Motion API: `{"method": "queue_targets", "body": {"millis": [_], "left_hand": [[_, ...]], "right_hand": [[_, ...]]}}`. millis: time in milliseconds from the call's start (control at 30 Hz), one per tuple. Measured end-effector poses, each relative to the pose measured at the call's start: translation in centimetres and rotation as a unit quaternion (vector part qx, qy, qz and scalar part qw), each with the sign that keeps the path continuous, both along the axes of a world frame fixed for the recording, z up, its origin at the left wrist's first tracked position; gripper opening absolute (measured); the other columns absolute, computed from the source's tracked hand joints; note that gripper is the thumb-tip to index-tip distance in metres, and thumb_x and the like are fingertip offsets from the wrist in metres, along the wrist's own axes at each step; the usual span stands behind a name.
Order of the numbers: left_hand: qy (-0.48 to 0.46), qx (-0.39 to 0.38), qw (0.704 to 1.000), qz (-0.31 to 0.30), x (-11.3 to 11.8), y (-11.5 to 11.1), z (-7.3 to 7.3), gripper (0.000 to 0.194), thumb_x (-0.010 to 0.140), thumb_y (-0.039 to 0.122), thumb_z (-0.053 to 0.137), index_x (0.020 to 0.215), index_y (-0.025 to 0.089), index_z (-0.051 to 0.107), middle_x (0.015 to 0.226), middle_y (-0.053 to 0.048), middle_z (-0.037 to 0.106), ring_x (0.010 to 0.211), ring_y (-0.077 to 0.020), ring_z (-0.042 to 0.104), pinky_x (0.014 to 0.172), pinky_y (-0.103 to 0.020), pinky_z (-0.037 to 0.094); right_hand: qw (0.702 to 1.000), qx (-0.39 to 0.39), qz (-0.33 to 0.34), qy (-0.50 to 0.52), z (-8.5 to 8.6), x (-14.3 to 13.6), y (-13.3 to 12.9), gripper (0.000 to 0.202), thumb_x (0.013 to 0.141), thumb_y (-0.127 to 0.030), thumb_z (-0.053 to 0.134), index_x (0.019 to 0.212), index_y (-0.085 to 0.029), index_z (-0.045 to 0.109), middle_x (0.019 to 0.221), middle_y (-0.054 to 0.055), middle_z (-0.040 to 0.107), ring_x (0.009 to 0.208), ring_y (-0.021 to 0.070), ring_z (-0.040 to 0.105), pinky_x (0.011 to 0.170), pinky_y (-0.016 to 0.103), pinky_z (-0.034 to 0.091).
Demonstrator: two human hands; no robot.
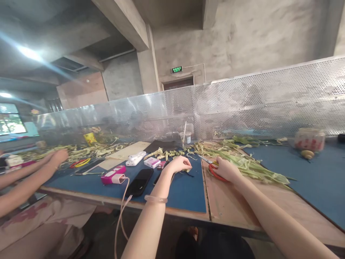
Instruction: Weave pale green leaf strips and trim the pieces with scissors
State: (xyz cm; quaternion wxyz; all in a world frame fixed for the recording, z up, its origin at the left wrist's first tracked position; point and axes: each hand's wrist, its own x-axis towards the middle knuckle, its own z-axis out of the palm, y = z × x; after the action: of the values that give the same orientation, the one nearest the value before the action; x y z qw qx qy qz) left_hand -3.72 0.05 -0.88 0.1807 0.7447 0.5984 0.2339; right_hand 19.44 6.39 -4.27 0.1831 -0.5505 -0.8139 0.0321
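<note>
My right hand point(228, 169) is closed round the red and yellow handles of a pair of scissors point(215, 172), whose blades point left toward my other hand. With its fingers pinched together, my left hand point(178, 164) hovers low over the blue table top; whatever is between the fingertips is too small to make out. Just beyond it lie knotted, pale green braided pieces point(172, 154). Long pale green leaf strips point(250, 166), like corn husks, are heaped behind and beside my right hand.
A black phone point(139, 182), a pink box with a charger point(113, 175), a white power strip point(136, 158) and a small box point(152, 162) lie left. A plastic cup point(185, 137) and jar point(309, 139) stand near the perforated metal screen point(242, 104). A co-worker's hands point(59, 157) work at left.
</note>
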Motion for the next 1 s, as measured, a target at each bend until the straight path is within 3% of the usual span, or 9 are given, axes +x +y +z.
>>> {"method": "queue_targets", "body": {"millis": [333,600,1000], "left_hand": [[-0.043,0.005,0.999,-0.015,0.4,-0.3,0.3,0.023,0.068,0.033,0.056,0.081,0.014,0.058,0.082,-0.007,0.066,0.074,-0.0155,0.059,0.064,-0.025,0.042],[0.006,-0.029,0.998,-0.055,1.0,0.4,-0.5,0.025,0.063,0.034,0.061,0.078,0.015,0.062,0.079,-0.004,0.065,0.072,-0.0144,0.058,0.064,-0.024,0.041],[0.003,-0.049,0.997,-0.064,1.2,-0.4,0.3,0.020,0.060,0.031,0.065,0.074,0.016,0.064,0.078,-0.003,0.066,0.073,-0.0148,0.059,0.067,-0.025,0.043]], "right_hand": [[1.000,0.005,-0.010,-0.001,-0.2,0.0,0.1,0.034,0.075,-0.049,0.043,0.089,-0.019,0.045,0.086,0.009,0.062,0.077,0.0236,0.059,0.055,0.027,0.036],[1.000,0.003,-0.011,-0.007,-0.1,-0.1,0.0,0.034,0.074,-0.049,0.045,0.091,-0.019,0.044,0.088,0.009,0.062,0.081,0.0241,0.059,0.057,0.028,0.037],[1.000,0.010,-0.004,0.001,-0.1,0.1,-0.1,0.033,0.075,-0.049,0.044,0.090,-0.019,0.044,0.086,0.008,0.062,0.078,0.0226,0.059,0.054,0.027,0.036]]}}
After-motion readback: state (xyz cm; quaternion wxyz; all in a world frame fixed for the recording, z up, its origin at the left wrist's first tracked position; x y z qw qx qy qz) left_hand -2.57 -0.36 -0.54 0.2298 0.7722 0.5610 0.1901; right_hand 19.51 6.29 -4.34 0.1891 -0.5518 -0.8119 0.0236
